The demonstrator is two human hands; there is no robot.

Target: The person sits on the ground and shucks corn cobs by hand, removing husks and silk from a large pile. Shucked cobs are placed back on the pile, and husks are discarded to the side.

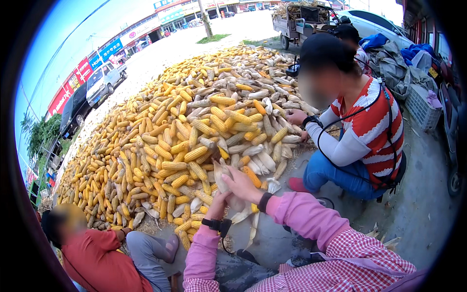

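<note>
Over the near edge of a big heap of corn (146,160), I hold a pale, husk-covered ear of corn (220,176) in front of me. My left hand (217,206) is closed around its lower part. Against its side, my right hand (243,186) has its fingers gripping the ear and its husk. Pale husk leaves (237,203) hang below my right palm. Bare yellow cobs and ears still in dry husk lie just beyond my hands. The fingers partly hide the ear.
On my right a person in a red striped top (372,131) crouches at the heap. Another in a red shirt (104,258) sits at lower left. A grey crate (422,108) stands at far right. A loaded three-wheeled cart (292,27) is parked behind the heap.
</note>
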